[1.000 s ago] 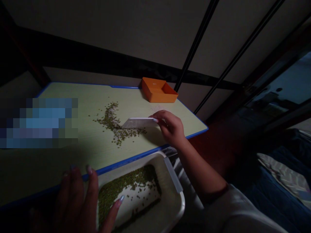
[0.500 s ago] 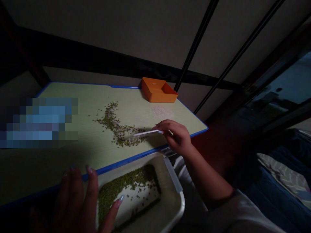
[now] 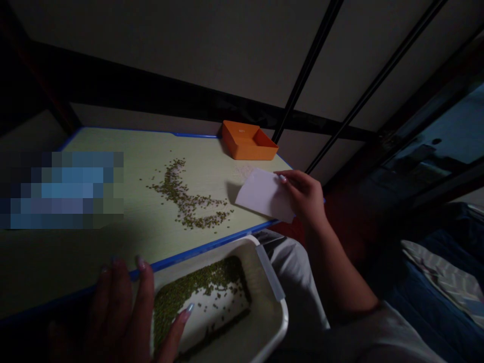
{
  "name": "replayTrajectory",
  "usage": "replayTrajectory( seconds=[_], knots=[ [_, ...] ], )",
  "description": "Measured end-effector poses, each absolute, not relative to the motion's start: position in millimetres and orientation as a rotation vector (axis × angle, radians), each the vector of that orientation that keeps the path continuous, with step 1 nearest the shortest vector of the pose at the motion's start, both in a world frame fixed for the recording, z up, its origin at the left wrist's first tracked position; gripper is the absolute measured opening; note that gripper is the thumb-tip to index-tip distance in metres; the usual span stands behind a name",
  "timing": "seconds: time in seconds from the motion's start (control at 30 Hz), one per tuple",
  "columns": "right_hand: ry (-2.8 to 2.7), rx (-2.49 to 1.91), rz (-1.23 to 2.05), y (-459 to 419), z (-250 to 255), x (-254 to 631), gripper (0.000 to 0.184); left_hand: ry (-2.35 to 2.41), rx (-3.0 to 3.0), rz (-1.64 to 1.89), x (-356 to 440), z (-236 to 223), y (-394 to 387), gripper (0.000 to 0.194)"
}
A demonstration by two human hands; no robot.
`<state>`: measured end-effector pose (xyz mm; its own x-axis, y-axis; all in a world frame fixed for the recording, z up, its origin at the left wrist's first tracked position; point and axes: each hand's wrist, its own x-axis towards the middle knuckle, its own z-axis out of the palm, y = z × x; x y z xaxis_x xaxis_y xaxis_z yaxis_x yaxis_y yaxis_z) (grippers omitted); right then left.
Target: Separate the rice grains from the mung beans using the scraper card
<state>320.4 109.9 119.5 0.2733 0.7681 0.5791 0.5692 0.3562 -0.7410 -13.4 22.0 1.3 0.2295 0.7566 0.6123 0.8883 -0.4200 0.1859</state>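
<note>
Two hands (image 3: pixel 124 307) (image 3: pixel 307 199), one tub (image 3: pixel 264 312), box (image 3: pixel 254 151) and, seemingly, card (image 3: pixel 262 195)

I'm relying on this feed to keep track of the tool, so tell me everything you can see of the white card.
The white card is a thin, plain, four-sided sheet, stiff-looking; whether paper or plastic, I can't tell. The right hand pinches its far edge, thumb on the face in view, and hides its right end. Its broad face is tilted into view over the near edge of the table, right of the green grains and apart from them. No print shows on that face.
</note>
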Motion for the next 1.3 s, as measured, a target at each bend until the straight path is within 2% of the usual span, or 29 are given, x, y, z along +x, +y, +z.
replayTrajectory(
  seconds=[0.6,0.77,1.3],
  knots=[
    [-1.421,-1.348,0.415,115,114,326,0.015,-1.561,-2.302,-0.930,-14,5,20,0.084],
    [-1.396,-1.346,0.387,112,116,325,0.015,-1.684,-2.292,-0.940,-10,6,17,0.082],
    [-1.429,-1.320,0.390,122,114,317,0.012,-1.585,-2.301,-0.918,-14,2,21,0.086]
  ],
)
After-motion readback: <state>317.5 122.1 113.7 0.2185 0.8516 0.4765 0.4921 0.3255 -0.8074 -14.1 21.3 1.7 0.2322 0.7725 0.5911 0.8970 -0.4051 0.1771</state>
